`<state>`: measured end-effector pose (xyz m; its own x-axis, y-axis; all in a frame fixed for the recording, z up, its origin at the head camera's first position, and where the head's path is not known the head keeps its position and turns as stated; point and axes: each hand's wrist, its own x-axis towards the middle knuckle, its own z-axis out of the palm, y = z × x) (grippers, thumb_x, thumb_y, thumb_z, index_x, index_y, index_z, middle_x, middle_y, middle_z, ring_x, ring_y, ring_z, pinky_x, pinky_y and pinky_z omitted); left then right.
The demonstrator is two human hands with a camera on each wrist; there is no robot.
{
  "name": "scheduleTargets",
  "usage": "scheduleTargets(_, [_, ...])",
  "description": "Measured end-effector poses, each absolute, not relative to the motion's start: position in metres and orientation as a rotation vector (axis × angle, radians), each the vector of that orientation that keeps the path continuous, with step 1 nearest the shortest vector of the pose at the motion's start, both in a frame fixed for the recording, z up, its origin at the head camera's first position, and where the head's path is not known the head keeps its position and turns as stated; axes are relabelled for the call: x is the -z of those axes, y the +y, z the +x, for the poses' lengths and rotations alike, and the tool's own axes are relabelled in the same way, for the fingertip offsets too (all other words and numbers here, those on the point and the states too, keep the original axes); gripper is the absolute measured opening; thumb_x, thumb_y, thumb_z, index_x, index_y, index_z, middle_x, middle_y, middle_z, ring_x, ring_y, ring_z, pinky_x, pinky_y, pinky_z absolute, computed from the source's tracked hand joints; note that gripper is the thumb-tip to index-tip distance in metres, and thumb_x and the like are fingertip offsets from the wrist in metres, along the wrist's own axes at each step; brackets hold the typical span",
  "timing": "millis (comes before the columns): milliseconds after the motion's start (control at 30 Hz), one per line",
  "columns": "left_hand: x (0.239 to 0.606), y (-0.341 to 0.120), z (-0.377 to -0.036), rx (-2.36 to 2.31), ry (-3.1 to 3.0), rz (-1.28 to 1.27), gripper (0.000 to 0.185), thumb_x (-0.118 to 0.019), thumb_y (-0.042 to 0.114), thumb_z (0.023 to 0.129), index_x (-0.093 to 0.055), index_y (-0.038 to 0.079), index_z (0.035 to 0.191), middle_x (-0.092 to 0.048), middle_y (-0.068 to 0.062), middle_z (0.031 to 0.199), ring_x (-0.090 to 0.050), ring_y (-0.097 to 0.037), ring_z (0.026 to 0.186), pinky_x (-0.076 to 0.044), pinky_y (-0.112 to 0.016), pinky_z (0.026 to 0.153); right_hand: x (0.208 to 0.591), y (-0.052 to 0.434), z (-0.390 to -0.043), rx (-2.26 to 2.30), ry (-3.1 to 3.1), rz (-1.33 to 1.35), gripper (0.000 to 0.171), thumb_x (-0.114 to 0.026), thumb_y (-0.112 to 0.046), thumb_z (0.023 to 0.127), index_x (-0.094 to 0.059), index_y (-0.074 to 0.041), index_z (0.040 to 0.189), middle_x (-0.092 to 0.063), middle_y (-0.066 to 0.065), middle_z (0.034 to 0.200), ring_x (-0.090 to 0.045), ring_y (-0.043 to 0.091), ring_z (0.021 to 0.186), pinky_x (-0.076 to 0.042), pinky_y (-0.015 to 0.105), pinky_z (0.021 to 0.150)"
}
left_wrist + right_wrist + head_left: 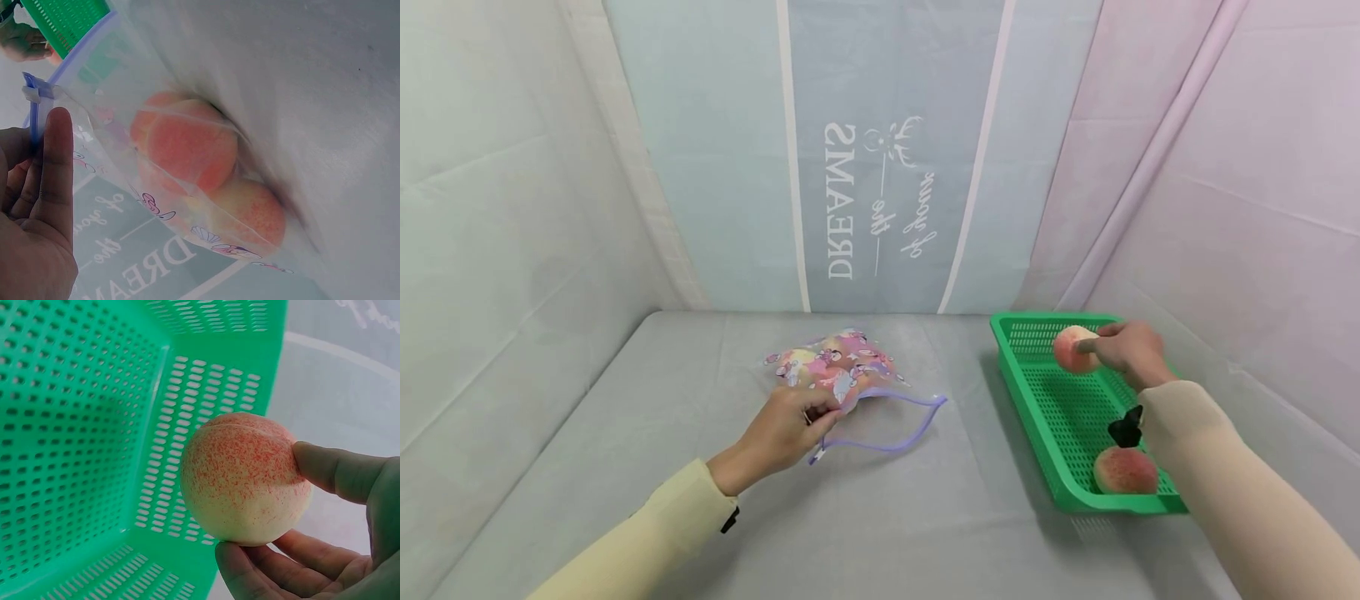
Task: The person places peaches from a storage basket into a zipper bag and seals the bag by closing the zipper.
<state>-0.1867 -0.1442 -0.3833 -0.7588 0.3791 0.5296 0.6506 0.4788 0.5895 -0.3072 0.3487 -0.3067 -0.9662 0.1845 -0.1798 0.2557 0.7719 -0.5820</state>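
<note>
My right hand (1126, 350) grips a pink-and-cream peach (1072, 348) over the far end of a green perforated basket (1060, 417); in the right wrist view the peach (244, 478) sits between thumb and fingers (262, 565) above the basket's (75, 425) inside. A second peach (1124, 471) lies in the basket's near corner. My left hand (786, 429) pinches the edge of a clear printed zip bag (838, 367) lying on the table. In the left wrist view the bag (125, 125) holds at least two peaches (194, 150), and my fingers (56, 169) hold it by its purple zip.
The grey cloth table (700, 500) is walled by fabric backdrops at back and both sides. The bag's purple zip edge (895, 437) loops open toward the table's middle. The basket stands at the right, close to the right-hand backdrop.
</note>
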Motion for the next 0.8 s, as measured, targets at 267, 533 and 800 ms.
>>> scheduleTargets(267, [0.383, -0.144, -0.187, 1.161, -2.396, -0.870, 0.020, -0.080, -0.003, 0.085, -0.072, 0.014, 0.079, -0.065, 0.006, 0.070, -0.056, -0.002, 0.061, -0.052, -0.022, 0.055, 0.297, 0.343, -0.296, 1.071, 2.855, 0.333, 0.078, -0.070, -0.049, 0.092, -0.048, 0.005, 0.145, -0.032, 0.036, 0.153, -0.037, 0.054, 0.135, -0.049, 0.057, 0.093])
scheduleTargets(533, [0.383, -0.144, -0.186, 1.179, -2.418, -0.853, 0.019, -0.080, -0.002, 0.087, -0.072, 0.014, 0.080, -0.066, 0.003, 0.068, -0.055, -0.002, 0.059, -0.050, -0.023, 0.053, 0.291, 0.334, -0.285, 1.137, 2.868, 0.307, 0.082, -0.068, -0.062, 0.091, -0.052, 0.000, 0.143, -0.042, 0.029, 0.149, -0.038, 0.049, 0.136, -0.045, 0.058, 0.097])
scheduleTargets(800, [0.383, -0.143, -0.186, 1.172, -2.423, -0.857, 0.018, -0.079, -0.002, 0.087, -0.073, 0.014, 0.081, -0.065, 0.007, 0.070, -0.055, -0.002, 0.059, -0.051, -0.023, 0.053, 0.281, 0.313, -0.271, 1.231, 2.847, 0.216, 0.082, -0.071, -0.062, 0.089, -0.053, -0.005, 0.145, -0.054, 0.021, 0.144, -0.046, 0.040, 0.132, -0.046, 0.048, 0.095])
